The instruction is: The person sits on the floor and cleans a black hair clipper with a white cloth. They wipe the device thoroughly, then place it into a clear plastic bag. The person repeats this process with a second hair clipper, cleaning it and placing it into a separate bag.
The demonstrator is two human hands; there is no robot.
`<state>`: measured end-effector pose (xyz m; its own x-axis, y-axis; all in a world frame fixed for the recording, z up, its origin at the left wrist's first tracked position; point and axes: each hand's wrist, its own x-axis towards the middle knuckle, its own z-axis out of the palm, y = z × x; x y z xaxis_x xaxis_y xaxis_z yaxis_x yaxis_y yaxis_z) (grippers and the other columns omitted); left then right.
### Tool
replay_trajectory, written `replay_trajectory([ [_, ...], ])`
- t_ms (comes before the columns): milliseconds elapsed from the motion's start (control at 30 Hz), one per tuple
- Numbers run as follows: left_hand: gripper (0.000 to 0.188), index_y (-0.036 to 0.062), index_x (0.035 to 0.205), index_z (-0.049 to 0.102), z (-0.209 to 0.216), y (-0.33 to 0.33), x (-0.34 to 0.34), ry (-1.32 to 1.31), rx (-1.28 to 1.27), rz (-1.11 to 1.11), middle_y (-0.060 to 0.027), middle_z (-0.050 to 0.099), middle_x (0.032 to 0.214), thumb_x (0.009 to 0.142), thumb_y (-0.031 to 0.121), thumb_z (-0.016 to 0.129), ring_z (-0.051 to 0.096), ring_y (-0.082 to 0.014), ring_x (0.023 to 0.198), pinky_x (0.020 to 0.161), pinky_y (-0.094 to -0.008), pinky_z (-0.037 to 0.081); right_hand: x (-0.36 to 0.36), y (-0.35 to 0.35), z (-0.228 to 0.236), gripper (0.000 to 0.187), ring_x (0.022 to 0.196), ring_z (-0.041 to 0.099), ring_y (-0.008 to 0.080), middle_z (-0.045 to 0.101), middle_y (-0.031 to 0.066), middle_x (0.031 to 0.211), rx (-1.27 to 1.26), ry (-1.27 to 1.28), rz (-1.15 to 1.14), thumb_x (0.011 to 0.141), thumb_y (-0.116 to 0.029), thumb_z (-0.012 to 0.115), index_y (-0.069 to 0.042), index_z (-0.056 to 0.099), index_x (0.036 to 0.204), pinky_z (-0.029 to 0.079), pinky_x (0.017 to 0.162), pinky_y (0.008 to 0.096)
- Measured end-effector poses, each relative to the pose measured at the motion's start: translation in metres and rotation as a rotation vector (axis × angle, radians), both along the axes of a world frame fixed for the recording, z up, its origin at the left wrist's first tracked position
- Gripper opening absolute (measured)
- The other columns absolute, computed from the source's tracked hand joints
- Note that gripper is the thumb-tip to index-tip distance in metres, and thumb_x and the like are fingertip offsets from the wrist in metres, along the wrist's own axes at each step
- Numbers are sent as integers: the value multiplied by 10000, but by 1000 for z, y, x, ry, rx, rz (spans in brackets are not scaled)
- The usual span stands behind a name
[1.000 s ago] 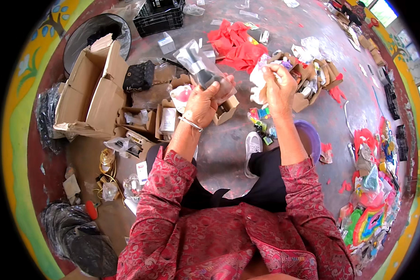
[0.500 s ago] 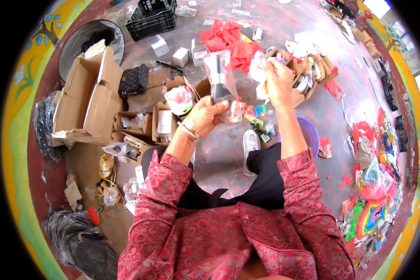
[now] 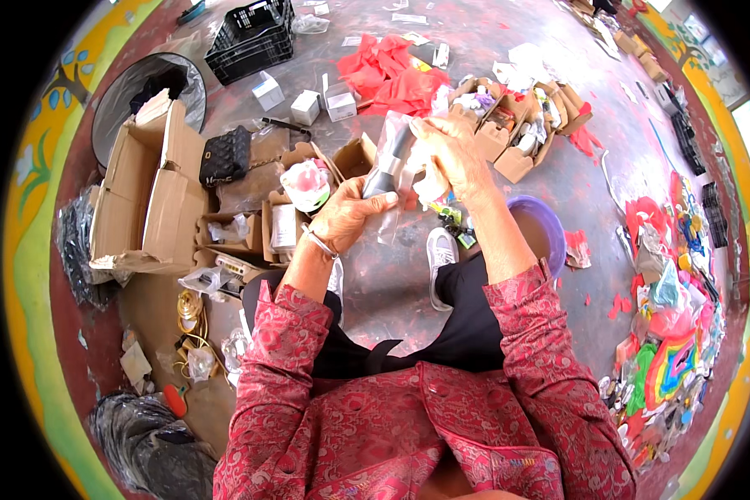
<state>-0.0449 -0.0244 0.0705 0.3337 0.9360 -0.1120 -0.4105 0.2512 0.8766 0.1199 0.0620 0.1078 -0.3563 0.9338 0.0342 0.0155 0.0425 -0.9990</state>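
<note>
Left fingers (image 3: 380,202) pinching bag (image 3: 389,162), right fingers (image 3: 438,133) gripping white wad (image 3: 430,182), open floor (image 3: 385,292) edged by shoes (image 3: 442,265)

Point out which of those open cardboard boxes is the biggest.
The big brown box on the left, just left of the black quilted handbag; it looks far larger than the small open boxes near the left hand.
</note>
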Motion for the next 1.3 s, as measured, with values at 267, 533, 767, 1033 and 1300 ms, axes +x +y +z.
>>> replay_trajectory([
  [267, 449, -48, 1205, 437, 2, -1, 2, -230, -5, -33, -175, 595, 1070, 824, 115, 609, 611, -256, 933, 789, -325, 501, 9, 2, 4, 186, 518, 519, 86, 555, 2, 639, -299, 306, 68, 827, -233, 573, -53, 603, 791, 403, 457, 232],
  [533, 439, -35, 1239, 401, -5, 0, -5, -273, -3, -114, -191, 575, 1104, 864, 129, 559, 619, -246, 899, 783, -310, 505, 20, 11, -2, 193, 591, 572, 118, 597, 33, 713, -345, 338, 227, 811, -224, 600, -34, 616, 845, 451, 513, 251],
  [767, 505, -11, 1307, 325, -5, -1, 2, -35, -46, 35, -128, 566, 1125, 879, 151, 540, 630, -195, 807, 710, -261, 506, 25, 16, 16, 178, 657, 596, 133, 616, 60, 730, 164, -22, -235, 817, -204, 605, -26, 605, 821, 477, 580, 269],
  [1033, 478, 13, 1287, 396, 2, -6, 7, 196, 20, -3, -64, 601, 1025, 850, 102, 565, 632, -191, 852, 654, -244, 511, -15, -9, 3, 100, 676, 572, 265, 585, 57, 689, 1105, -514, -142, 675, -128, 654, -87, 581, 729, 472, 641, 352],
  [1300, 474, -5, 1288, 371, -2, -7, 3, -85, -59, 9, -103, 534, 1154, 854, 73, 545, 631, -216, 838, 613, -255, 507, 26, 30, -2, 103, 716, 582, 256, 590, 64, 702, 659, -357, -525, 683, -122, 652, -88, 610, 771, 471, 665, 332],
])
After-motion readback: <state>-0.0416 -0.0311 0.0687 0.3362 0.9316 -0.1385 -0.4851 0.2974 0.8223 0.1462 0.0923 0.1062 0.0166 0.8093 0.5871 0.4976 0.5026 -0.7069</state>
